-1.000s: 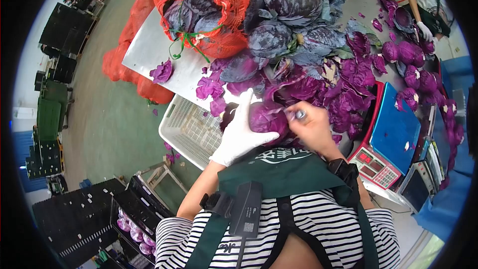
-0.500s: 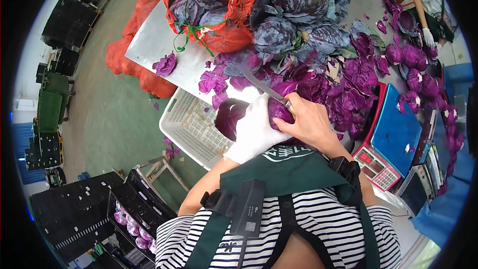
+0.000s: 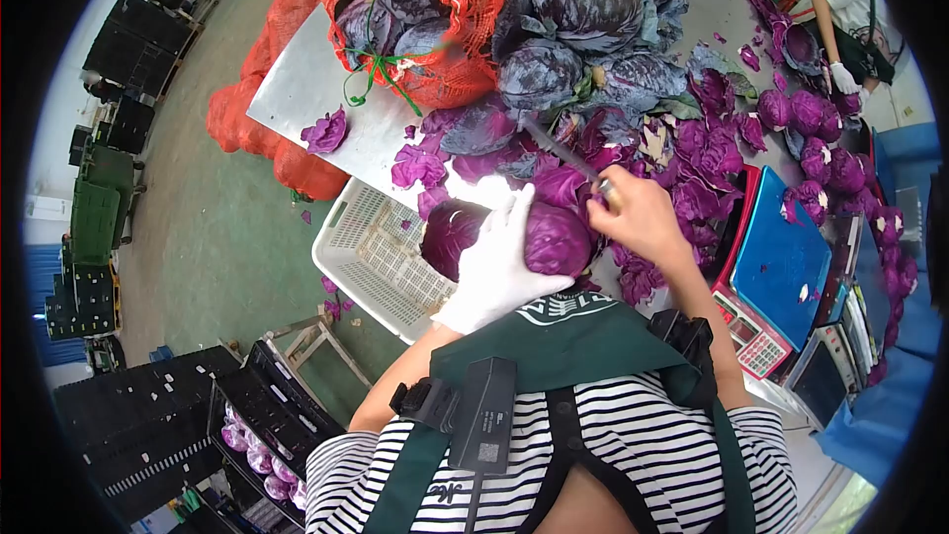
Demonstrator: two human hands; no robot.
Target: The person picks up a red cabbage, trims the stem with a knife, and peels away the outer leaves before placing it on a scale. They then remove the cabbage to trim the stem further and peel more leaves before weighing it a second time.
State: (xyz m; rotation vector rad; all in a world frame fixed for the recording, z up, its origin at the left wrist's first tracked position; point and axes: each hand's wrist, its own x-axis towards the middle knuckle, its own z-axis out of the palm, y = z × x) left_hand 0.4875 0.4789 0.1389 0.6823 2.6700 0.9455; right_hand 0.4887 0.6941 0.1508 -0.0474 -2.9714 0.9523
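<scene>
A trimmed red cabbage (image 3: 557,240) rests close to my body at the table's near edge. My left hand (image 3: 499,262), in a white glove, lies along its left side and holds it steady. In my right hand (image 3: 643,221) is a knife (image 3: 560,149), its fingers wrapped round the handle. The blade points up and left, apart from the cabbage and blurred by motion. A loose dark purple outer leaf (image 3: 453,235) sticks out left of my glove, over the crate. More peeled leaves (image 3: 704,148) are heaped to the right of the knife.
A white plastic crate (image 3: 346,255) stands below the table's left edge. Beyond are a red mesh sack (image 3: 474,49) of cabbages and untrimmed cabbages (image 3: 585,2). A scale with a blue tray (image 3: 781,242) sits right, near trimmed cabbages (image 3: 817,156). Another person's gloved hand (image 3: 843,78) is far right.
My right hand and the knife have lifted off the cabbage and moved up and right. My left hand's fingers have stretched out along the cabbage, leaving more of it showing.
</scene>
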